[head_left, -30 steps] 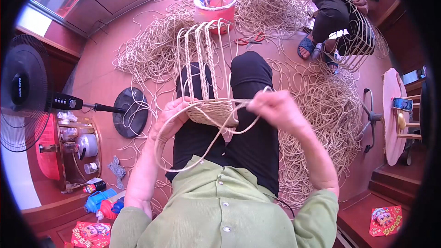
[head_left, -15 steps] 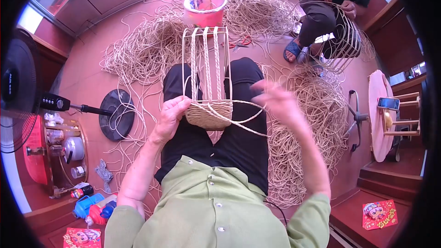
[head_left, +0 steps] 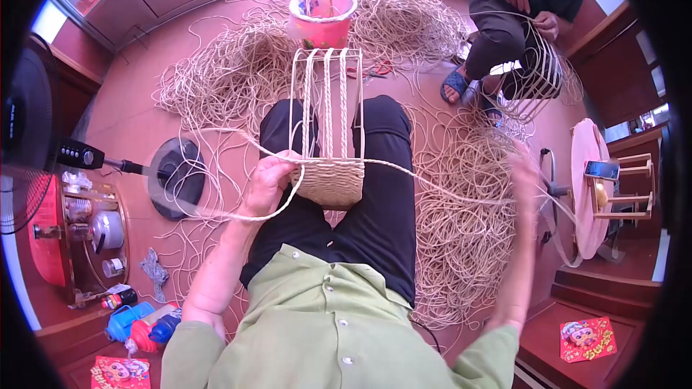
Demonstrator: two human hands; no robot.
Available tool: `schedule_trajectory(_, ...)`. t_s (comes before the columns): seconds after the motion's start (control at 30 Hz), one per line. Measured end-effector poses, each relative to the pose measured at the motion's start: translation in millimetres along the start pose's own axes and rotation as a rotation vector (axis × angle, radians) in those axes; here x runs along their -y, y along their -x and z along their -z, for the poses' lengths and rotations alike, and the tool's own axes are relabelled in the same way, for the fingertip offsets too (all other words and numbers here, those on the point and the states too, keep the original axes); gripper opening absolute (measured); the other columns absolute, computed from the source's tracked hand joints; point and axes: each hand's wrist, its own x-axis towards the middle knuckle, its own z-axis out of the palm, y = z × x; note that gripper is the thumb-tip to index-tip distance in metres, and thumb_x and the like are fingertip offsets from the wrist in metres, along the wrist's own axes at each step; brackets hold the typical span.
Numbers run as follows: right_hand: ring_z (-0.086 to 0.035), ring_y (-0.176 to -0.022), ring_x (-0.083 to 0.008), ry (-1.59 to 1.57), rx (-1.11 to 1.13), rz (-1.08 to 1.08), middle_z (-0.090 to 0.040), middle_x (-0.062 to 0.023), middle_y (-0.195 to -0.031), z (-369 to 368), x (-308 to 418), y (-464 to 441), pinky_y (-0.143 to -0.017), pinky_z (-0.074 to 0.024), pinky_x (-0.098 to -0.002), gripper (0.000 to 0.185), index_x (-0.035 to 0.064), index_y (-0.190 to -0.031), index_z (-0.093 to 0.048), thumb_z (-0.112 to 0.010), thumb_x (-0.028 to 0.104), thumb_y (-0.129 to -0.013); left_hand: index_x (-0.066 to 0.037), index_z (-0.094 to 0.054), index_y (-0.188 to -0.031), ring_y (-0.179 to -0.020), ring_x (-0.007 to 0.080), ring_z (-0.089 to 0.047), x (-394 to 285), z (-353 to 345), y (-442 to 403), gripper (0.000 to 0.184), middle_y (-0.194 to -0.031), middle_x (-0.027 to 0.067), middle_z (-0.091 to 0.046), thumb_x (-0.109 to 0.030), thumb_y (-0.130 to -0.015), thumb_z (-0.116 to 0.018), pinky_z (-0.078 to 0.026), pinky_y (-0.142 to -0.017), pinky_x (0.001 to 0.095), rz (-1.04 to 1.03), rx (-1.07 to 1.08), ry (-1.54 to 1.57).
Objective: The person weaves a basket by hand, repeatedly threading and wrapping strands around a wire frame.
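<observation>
A partly woven basket (head_left: pixel 328 184) with a bare frame of rods and twisted cords rests between my knees, its woven band towards me. My left hand (head_left: pixel 272 181) pinches the left corner of the woven edge, where a loop of cord hangs beside it. From the right side of the basket a pale cord (head_left: pixel 432 186) stretches out to my right hand (head_left: pixel 525 176), which is raised over the cord heap. That hand is smeared by motion, so its fingers cannot be made out.
Heaps of loose cord (head_left: pixel 461 259) lie right and ahead. A pink bucket (head_left: pixel 323 18) and red-handled pliers (head_left: pixel 378 70) are ahead. Another person (head_left: pixel 504 36) works at a frame at upper right. A fan base (head_left: pixel 175 179) stands left, a round stool (head_left: pixel 587 187) right.
My right hand has swung far out to the right, drawing the cord out from the basket. A new loop of cord shows at the left. My left hand stays on the basket's corner.
</observation>
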Motion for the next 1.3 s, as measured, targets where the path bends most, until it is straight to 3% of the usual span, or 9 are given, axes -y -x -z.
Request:
schedule_trajectory(0.17,-0.065,-0.087,-0.0147,-0.032,0.798,0.323,-0.073,-0.0033,-0.098,-136,118,61,-0.084,-0.0529,-0.0317,0.022,0.0062,-0.106,-0.074,-0.067,0.023,-0.094,-0.001,-0.066,-0.098,-0.082,0.0098,-0.063,-4,-5,4,0.020,-0.088,0.0017,-0.067,-0.018,-0.100,-0.057,-0.048,-0.078,0.0255,0.032,0.001,-0.011)
schedule_trajectory(0.27,-0.052,-0.066,-0.0086,-0.081,0.076,-0.125,-0.056,0.0035,-0.072,-10,-6,4,-0.052,-0.0415,-0.0270,0.028,0.0075,-0.109,-0.071,-0.060,0.031,-0.099,-0.003,-0.067,-0.093,-0.071,0.0053,-0.055,-5,-14,10,0.022,-0.080,-0.0028,-0.063,-0.022,-0.100,-0.058,-0.043,-0.067,0.0225,0.029,-0.061,0.004)
schedule_trajectory(0.37,-0.069,-0.105,-0.0261,0.804,-0.339,-0.412,-0.071,-0.0131,-0.116,176,-179,16,-0.090,-0.0515,-0.0375,0.051,0.0032,-0.130,-0.062,-0.063,0.040,-0.095,-0.006,-0.068,-0.091,-0.065,0.0010,-0.045,1,4,10,0.022,-0.076,-0.0068,-0.060,-0.025,-0.100,-0.060,-0.034,-0.061,0.0192,0.049,-0.046,-0.133)
schedule_trajectory(0.5,-0.067,-0.106,-0.0302,0.625,-0.451,-0.051,-0.068,-0.0146,-0.124,79,-83,19,-0.089,-0.0506,-0.0378,0.043,0.0023,-0.130,-0.062,-0.064,0.024,-0.093,-0.007,-0.068,-0.092,-0.066,0.0001,-0.045,2,-1,7,0.023,-0.077,-0.0074,-0.060,-0.027,-0.100,-0.060,-0.034,-0.061,0.0185,0.051,-0.093,-0.129)
schedule_trajectory(0.63,-0.067,-0.091,-0.0161,0.020,0.391,0.223,-0.072,-0.0092,-0.117,-129,109,74,-0.078,-0.0529,-0.0278,0.021,-0.0003,-0.106,-0.072,-0.069,0.014,-0.090,-0.003,-0.067,-0.098,-0.082,0.0055,-0.061,-1,-10,6,0.024,-0.091,0.0002,-0.069,-0.026,-0.100,-0.060,-0.046,-0.077,0.0220,0.067,-0.033,-0.025)
schedule_trajectory(0.73,-0.064,-0.073,-0.0135,-0.313,0.363,0.391,-0.071,-0.0053,-0.082,-146,74,62,-0.070,-0.0520,-0.0311,0.019,-0.0010,-0.090,-0.070,-0.067,0.018,-0.092,-0.003,-0.067,-0.101,-0.082,0.0059,-0.061,-1,-7,9,0.023,-0.091,0.0004,-0.069,-0.024,-0.100,-0.059,-0.045,-0.076,0.0218,0.047,-0.052,-0.025)
schedule_trajectory(0.83,-0.049,-0.062,-0.0082,-0.111,-0.231,-0.175,-0.054,0.0026,-0.065,-29,-57,-14,-0.055,-0.0397,-0.0271,0.031,0.0103,-0.075,-0.066,-0.060,0.029,-0.099,-0.002,-0.067,-0.103,-0.083,0.0067,-0.061,1,-8,12,0.024,-0.091,0.0012,-0.069,-0.024,-0.100,-0.058,-0.046,-0.077,0.0223,0.004,-0.017,-0.171)
schedule_trajectory(1.2,-0.058,-0.062,-0.0084,-0.010,0.292,0.199,-0.058,-0.0030,-0.065,-146,115,64,-0.061,-0.0497,-0.0330,0.048,0.0173,-0.138,-0.058,-0.072,0.024,-0.092,-0.001,-0.053,-0.128,-0.092,0.0116,-0.066,12,-42,10,0.054,-0.101,0.0064,-0.069,-0.007,-0.081,-0.080,-0.051,-0.087,0.0262,-0.192,-0.337,-0.348)
schedule_trajectory(1.3,-0.045,-0.056,-0.0055,0.132,0.264,0.598,-0.042,0.0000,-0.055,-183,110,71,-0.053,-0.0385,-0.0301,0.026,0.0053,-0.080,-0.062,-0.071,0.026,-0.092,-0.002,-0.057,-0.110,-0.082,0.0083,-0.062,20,-47,5,0.038,-0.092,0.0025,-0.066,-0.011,-0.083,-0.081,-0.050,-0.078,0.0236,-0.257,-0.436,-0.408)
